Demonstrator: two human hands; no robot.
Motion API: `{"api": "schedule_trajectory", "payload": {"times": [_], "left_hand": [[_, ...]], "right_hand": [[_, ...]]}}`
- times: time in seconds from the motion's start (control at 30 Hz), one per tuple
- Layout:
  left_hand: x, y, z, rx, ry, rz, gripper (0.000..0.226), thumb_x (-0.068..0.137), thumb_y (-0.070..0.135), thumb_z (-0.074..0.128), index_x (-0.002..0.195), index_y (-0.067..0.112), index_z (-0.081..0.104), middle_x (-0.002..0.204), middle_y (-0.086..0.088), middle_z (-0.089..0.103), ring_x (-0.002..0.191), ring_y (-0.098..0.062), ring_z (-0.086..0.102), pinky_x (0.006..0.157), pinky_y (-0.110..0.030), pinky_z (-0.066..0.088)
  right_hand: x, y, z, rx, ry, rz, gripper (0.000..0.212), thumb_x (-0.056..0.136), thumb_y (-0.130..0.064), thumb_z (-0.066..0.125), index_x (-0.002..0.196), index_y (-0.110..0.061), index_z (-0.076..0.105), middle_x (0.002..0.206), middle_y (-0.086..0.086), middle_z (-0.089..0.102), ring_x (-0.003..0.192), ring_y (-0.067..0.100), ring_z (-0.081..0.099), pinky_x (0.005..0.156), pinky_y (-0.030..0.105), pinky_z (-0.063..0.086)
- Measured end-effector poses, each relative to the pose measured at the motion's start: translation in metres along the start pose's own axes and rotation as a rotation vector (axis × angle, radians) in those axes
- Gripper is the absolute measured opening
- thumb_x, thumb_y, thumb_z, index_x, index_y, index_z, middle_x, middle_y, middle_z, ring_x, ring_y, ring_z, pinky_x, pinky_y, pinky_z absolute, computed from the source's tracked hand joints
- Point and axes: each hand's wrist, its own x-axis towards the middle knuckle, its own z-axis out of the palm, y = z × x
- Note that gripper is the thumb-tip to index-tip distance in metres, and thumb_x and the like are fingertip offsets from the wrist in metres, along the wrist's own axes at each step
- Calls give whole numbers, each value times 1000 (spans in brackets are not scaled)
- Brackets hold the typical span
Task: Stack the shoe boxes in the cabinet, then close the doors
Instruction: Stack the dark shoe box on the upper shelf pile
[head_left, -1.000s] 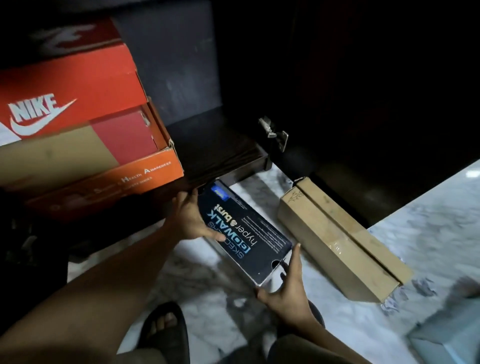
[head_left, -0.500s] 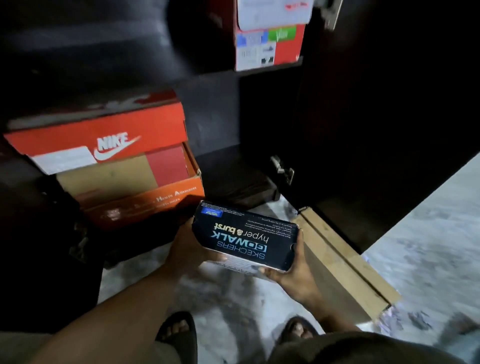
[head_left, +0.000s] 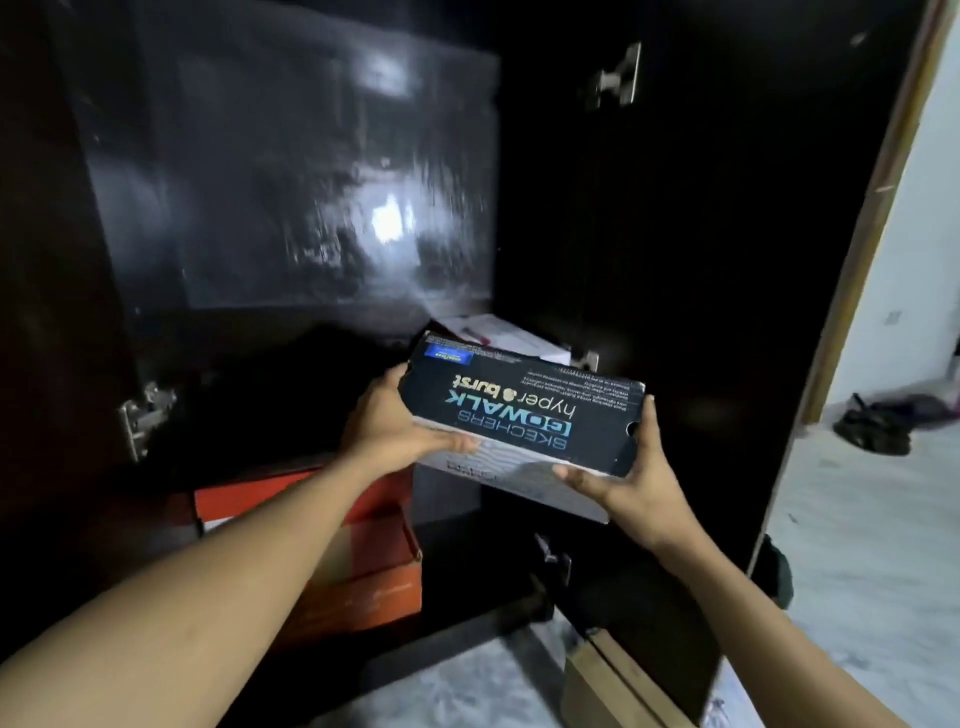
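Note:
I hold a dark blue Skechers shoe box (head_left: 519, 408) in the air in front of the open dark cabinet (head_left: 291, 171), at the level of its upper shelf. My left hand (head_left: 387, 428) grips the box's left end and my right hand (head_left: 631, 470) grips its right end. A white box (head_left: 511, 335) on the shelf shows just behind the held box. Below, on the lower shelf, sits a stack of orange shoe boxes (head_left: 363, 561), partly hidden by my left forearm.
The right cabinet door (head_left: 701, 260) stands open beside the box, with metal hinges (head_left: 618, 78). A brown cardboard box (head_left: 613, 680) lies on the marble floor (head_left: 872, 545) at the door's foot. Dark items (head_left: 878, 426) lie on the floor far right.
Both hands have lifted the Skechers box from the floor up to the upper shelf's height. My view has tilted upward, so the orange boxes now sit low in the frame.

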Motion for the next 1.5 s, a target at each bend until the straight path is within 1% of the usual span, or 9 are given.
{"api": "schedule_trajectory", "payload": {"times": [0.2, 0.33, 0.43, 0.67, 0.83, 1.0, 1.27, 1.4, 1.5], "left_hand": [[94, 47, -16, -5, 13, 32, 121, 32, 37, 103, 140, 19, 53, 121, 10, 64, 113, -8, 60, 94, -18, 45], [155, 47, -9, -56, -10, 2, 114, 46, 14, 101, 145, 7, 46, 121, 4, 62, 107, -8, 57, 78, 0, 41], [191, 29, 5, -112, 26, -38, 129, 38, 29, 100, 150, 4, 39, 137, -7, 60, 121, -17, 58, 103, -20, 46], [223, -21, 50, -116, 158, -60, 86, 64, 28, 94, 138, 5, 56, 127, -4, 62, 108, -15, 62, 80, -11, 45], [229, -22, 87, -192, 30, -85, 91, 66, 61, 83, 141, 16, 57, 126, -4, 70, 109, -17, 68, 101, -34, 53], [222, -8, 103, -280, -64, -83, 132, 40, 92, 70, 150, 25, 43, 148, 4, 53, 133, -11, 52, 114, -34, 40], [243, -17, 112, -222, -127, -72, 111, 64, 69, 79, 155, 24, 34, 152, 1, 49, 137, -16, 49, 115, -40, 41], [244, -17, 115, -179, -115, -82, 120, 53, 80, 72, 154, 24, 36, 150, 1, 51, 134, -15, 52, 113, -39, 44], [231, -7, 118, -33, 76, 0, 81, 72, 61, 76, 138, 18, 56, 135, -5, 60, 124, -22, 58, 106, -38, 48]], "right_hand": [[80, -40, -9, -65, 147, -75, 131, 48, -62, 95, 152, -40, 18, 144, -8, 52, 131, 14, 55, 109, 45, 47], [126, -35, 1, -101, 222, -62, 139, 48, -71, 90, 156, -38, 9, 154, -4, 41, 137, 16, 48, 111, 47, 45], [148, -25, 14, -169, 252, -75, 127, 58, -66, 86, 157, -36, 12, 158, -1, 33, 139, 17, 44, 114, 43, 42], [157, 6, 40, -327, 186, -29, 128, 56, -91, 59, 160, -36, 9, 163, -13, 17, 149, 15, 23, 118, 44, 34], [170, 8, 49, -403, 141, -58, 95, 78, -80, 51, 158, -42, 18, 159, -18, 16, 144, 12, 19, 96, 31, 36], [190, 25, 56, -491, 63, -95, 75, 94, -68, 42, 158, -38, 19, 162, -20, 12, 146, 13, 18, 115, 37, 27], [228, 37, 70, -431, 4, -23, 65, 103, -36, 42, 161, -24, 15, 167, -13, 3, 153, 17, 18, 118, 43, 31], [229, 40, 62, -438, -15, -37, 64, 103, -31, 44, 160, -26, 18, 168, -9, 9, 153, 19, 13, 119, 38, 21], [214, 36, 49, -440, -14, -50, 65, 102, -30, 49, 160, -27, 20, 167, -6, 16, 152, 19, 14, 120, 35, 15]]}}
